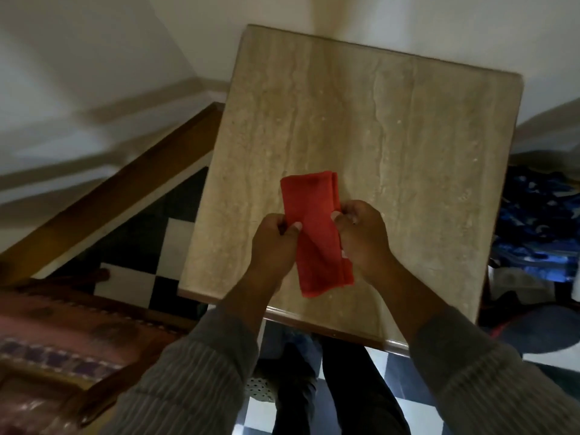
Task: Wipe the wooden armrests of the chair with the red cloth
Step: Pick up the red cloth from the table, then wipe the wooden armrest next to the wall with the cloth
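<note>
A folded red cloth [315, 224] lies lengthwise over the near part of a beige stone-patterned tabletop [392, 136]. My left hand [273, 246] pinches the cloth's left edge and my right hand [364, 237] pinches its right edge, so both hold it. The chair [53, 328] stands at the lower left, with a patterned pink seat cushion and a dark wooden armrest [125, 381] near my left sleeve. Both hands are well to the right of the chair.
A wooden rail [125, 189] slants along the white wall at left. The floor is black-and-white checkered tile [175, 246]. A blue patterned fabric bundle [539, 227] sits right of the table. My legs and feet show below the table's near edge.
</note>
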A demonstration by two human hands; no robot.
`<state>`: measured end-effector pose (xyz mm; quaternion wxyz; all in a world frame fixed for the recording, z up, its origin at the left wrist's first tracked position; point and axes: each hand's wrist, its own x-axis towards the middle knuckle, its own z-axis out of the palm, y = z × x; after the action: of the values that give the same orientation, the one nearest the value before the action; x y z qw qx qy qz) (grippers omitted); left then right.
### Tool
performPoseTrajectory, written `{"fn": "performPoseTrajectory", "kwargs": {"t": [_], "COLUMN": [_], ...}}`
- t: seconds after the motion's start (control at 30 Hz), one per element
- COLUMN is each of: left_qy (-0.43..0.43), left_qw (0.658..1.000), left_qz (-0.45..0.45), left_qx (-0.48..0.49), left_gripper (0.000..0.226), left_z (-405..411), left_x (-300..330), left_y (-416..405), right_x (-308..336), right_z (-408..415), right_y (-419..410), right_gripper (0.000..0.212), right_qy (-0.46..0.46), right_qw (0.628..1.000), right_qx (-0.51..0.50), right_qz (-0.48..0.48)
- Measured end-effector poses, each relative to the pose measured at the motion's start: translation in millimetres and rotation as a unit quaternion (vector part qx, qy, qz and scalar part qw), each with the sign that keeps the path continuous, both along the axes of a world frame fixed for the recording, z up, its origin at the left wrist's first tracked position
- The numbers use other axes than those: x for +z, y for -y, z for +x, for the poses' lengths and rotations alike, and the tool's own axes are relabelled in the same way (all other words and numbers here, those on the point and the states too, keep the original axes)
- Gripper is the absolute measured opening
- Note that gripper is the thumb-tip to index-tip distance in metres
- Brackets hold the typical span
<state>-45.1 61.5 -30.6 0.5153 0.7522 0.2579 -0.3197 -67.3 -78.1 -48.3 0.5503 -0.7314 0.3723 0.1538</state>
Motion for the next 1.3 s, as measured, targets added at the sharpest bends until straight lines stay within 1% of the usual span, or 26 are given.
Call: {"fn": "performPoseTrajectory", "kwargs": {"t": [0.13, 0.3, 0.43, 0.53, 0.6, 0.7, 0.8, 0.9, 1.0, 1.07, 1.1, 1.2, 1.23, 1.27, 1.3], "left_qy": [0.041, 0.077, 0.114, 0.135, 0.139, 0.138, 0.13, 0.147, 0.166, 0.167, 0.163, 0.163, 0.164, 0.162, 0.161], "left_qw": [0.998, 0.988, 0.969, 0.942, 0.926, 0.893, 0.868, 0.845, 0.826, 0.82, 0.821, 0.828, 0.829, 0.831, 0.834], "left_qz": [0.0, -0.005, 0.021, 0.032, 0.043, 0.054, 0.061, 0.049, 0.045, 0.043, 0.038, 0.019, 0.014, 0.014, 0.016], "left_qx": [0.038, 0.135, 0.218, 0.306, 0.349, 0.425, 0.476, 0.512, 0.537, 0.545, 0.546, 0.536, 0.534, 0.531, 0.528], "left_gripper": [0.008, 0.014, 0.018, 0.021, 0.022, 0.023, 0.027, 0.026, 0.021, 0.017, 0.019, 0.036, 0.038, 0.037, 0.034], "left_z": [-23.5, -67.9, -102.5, -136.2, -153.7, -185.2, -205.6, -218.3, -220.2, -218.4, -216.7, -213.5, -213.0, -212.4, -212.0], "left_x": [32.5, 76.1, 107.8, 126.4, 130.0, 129.1, 121.6, 105.4, 85.8, 69.4, 61.5, 44.4, 40.8, 38.6, 35.9], "left_y": [-49.4, -122.3, -174.9, -225.8, -246.4, -278.4, -302.7, -328.7, -347.3, -354.9, -356.3, -356.9, -356.6, -355.7, -356.6], "right_x": [25.5, 64.2, 97.5, 115.6, 121.9, 123.8, 120.4, 111.6, 97.8, 86.1, 81.0, 66.9, 63.3, 61.1, 59.3], "right_z": [-3.4, -13.4, -25.8, -40.3, -49.6, -70.2, -85.0, -91.4, -88.2, -84.6, -83.9, -86.3, -88.2, -90.3, -92.5], "right_y": [-44.2, -117.6, -177.4, -236.0, -264.4, -313.1, -347.9, -383.5, -412.2, -424.5, -427.6, -430.5, -429.9, -427.7, -427.4], "right_gripper": [0.02, 0.012, 0.013, 0.012, 0.013, 0.011, 0.011, 0.015, 0.016, 0.015, 0.017, 0.025, 0.029, 0.032, 0.035], "right_qy": [0.032, 0.09, 0.129, 0.153, 0.167, 0.174, 0.185, 0.208, 0.212, 0.212, 0.214, 0.222, 0.231, 0.251, 0.29], "right_qw": [0.998, 0.986, 0.966, 0.942, 0.924, 0.896, 0.88, 0.863, 0.854, 0.849, 0.846, 0.833, 0.827, 0.816, 0.789], "right_qx": [0.054, 0.138, 0.219, 0.296, 0.342, 0.407, 0.437, 0.46, 0.474, 0.483, 0.489, 0.504, 0.506, 0.508, 0.518], "right_qz": [0.011, 0.015, 0.045, 0.047, 0.039, 0.031, 0.027, 0.034, 0.033, 0.011, -0.004, -0.061, -0.085, -0.116, -0.157]}}
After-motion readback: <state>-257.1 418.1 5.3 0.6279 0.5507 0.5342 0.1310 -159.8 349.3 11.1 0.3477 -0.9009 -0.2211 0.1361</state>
